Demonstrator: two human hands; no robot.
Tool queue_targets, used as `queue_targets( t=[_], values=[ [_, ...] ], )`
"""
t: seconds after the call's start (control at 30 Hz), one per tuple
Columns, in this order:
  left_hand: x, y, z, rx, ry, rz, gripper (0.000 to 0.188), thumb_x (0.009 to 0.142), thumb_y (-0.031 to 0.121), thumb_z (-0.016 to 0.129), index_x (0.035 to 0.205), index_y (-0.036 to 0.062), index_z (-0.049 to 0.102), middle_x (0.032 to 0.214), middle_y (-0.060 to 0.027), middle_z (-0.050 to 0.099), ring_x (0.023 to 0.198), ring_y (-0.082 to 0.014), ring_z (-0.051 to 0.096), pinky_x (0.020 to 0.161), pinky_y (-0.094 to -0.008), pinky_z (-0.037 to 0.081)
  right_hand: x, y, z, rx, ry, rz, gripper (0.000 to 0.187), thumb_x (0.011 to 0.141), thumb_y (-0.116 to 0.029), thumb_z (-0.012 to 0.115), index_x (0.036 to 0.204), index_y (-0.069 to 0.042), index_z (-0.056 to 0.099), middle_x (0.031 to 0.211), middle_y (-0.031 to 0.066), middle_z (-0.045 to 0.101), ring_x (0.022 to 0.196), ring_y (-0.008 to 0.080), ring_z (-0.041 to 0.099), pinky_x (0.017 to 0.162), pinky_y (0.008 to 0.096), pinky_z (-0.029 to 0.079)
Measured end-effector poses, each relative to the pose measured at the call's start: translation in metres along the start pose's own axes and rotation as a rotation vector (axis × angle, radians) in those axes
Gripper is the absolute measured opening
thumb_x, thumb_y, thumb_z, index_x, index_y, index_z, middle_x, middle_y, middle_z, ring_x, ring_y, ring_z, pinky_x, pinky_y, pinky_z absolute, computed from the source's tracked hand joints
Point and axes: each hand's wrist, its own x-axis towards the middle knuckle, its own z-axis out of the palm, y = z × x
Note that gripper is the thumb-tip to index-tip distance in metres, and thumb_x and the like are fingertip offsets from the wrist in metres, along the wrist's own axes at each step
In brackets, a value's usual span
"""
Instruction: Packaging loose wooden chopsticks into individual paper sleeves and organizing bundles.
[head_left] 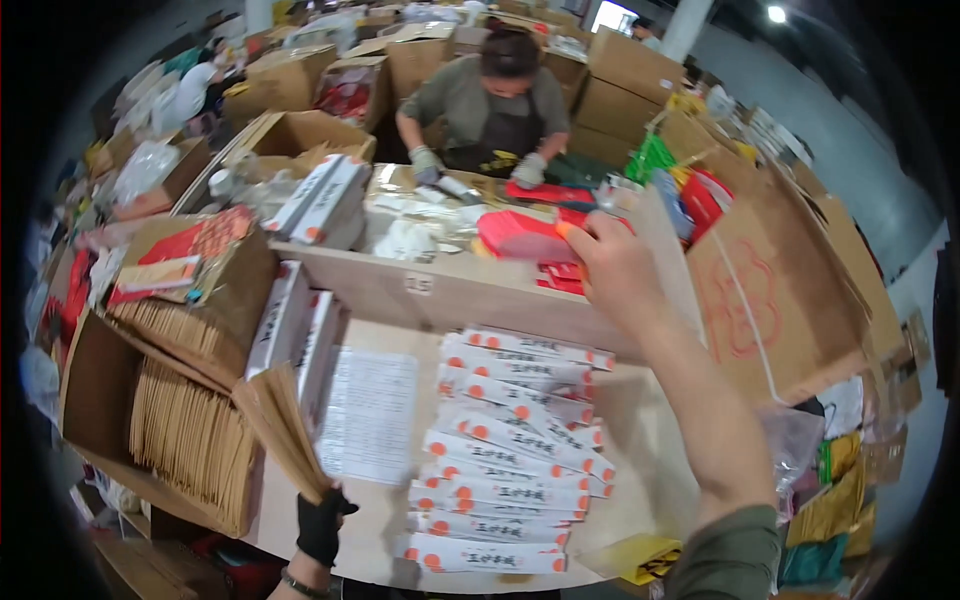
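My left hand point(322, 525), in a black fingerless glove, grips a bundle of long brown paper sleeves point(285, 430) near its lower end; the bundle tilts up to the left. My bare right hand point(612, 258) reaches over the wooden divider point(450, 300) beside red and pink packets point(520, 235). Its fingers are curled, and a small orange thing point(568, 232) shows at them, too blurred to name. Between my arms, overlapping white narrow packets point(500, 490) with orange dots lie stacked down the table. A printed sheet point(370, 415) lies left of them.
An open carton point(100, 450) packed with brown sleeves stands at the left, beside white boxes point(280, 320). Across the divider a gloved co-worker point(490, 100) handles things on the far bench. A large cardboard flap point(780, 290) rises at the right. A yellow bag point(640, 560) lies at the near edge.
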Motion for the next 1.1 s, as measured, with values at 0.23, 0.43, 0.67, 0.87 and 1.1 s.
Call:
queue_targets(
  t=[0.23, 0.43, 0.67, 0.87, 1.1],
  values=[
    [-0.036, -0.092, -0.165, 0.045, 0.435, 0.153, 0.024, 0.089, 0.024, 0.064, 0.102, 0.0083, 0.051, 0.077, -0.0002, 0.05, 0.064, -0.0109, 0.052, 0.059, -0.0302, 0.051, 0.038, -0.029, 0.223, -0.079, -0.214, 0.269, 0.059, 0.077, -0.008, 0.064, 0.132, -0.01, 0.042, 0.125, 0.0214, 0.046, 0.111, 0.0391, 0.051, 0.089, 0.0431, 0.048],
    [-0.017, -0.16, -0.135, -0.031, 0.634, 0.446, 0.023, 0.094, 0.028, 0.06, 0.105, 0.008, 0.062, 0.098, 0.0002, 0.061, 0.088, -0.0073, 0.055, 0.074, -0.0219, 0.043, -0.014, -0.136, 0.134, 0.209, 0.008, -0.212, 0.03, 0.079, -0.013, 0.067, 0.108, -0.006, 0.06, 0.101, 0.0145, 0.059, 0.089, 0.0341, 0.059, 0.075, 0.0398, 0.049],
    [0.01, -0.174, -0.103, 0.645, 0.436, 0.584, 0.011, 0.088, 0.012, 0.064, 0.092, 0.0021, 0.062, 0.086, -0.0064, 0.062, 0.079, -0.0134, 0.06, 0.068, -0.0288, 0.048, -0.257, -0.258, 0.062, 0.585, -0.43, -0.23, 0.023, 0.067, -0.013, 0.075, 0.085, -0.002, 0.063, 0.078, 0.0105, 0.059, 0.069, 0.0282, 0.06, 0.058, 0.0374, 0.049],
    [-0.027, -0.175, -0.081, 0.068, 0.035, 0.457, 0.017, 0.091, 0.018, 0.063, 0.098, 0.0024, 0.063, 0.081, -0.0019, 0.061, 0.074, -0.0096, 0.057, 0.066, -0.0256, 0.046, -0.337, -0.331, 0.104, 0.441, -0.222, -0.224, 0.028, 0.071, -0.013, 0.071, 0.092, 0.002, 0.061, 0.083, 0.0101, 0.054, 0.074, 0.0264, 0.055, 0.06, 0.0344, 0.045],
    [-0.063, -0.158, -0.08, 0.145, -0.16, 0.201, 0.021, 0.089, 0.019, 0.063, 0.1, 0.0006, 0.063, 0.08, 0.0005, 0.061, 0.074, -0.0084, 0.056, 0.068, -0.0232, 0.045, -0.354, -0.345, 0.11, 0.484, 0.082, 0.045, 0.019, 0.072, -0.003, 0.065, 0.091, 0.001, 0.062, 0.088, 0.0097, 0.055, 0.078, 0.0274, 0.054, 0.066, 0.0337, 0.046]
  ],
)
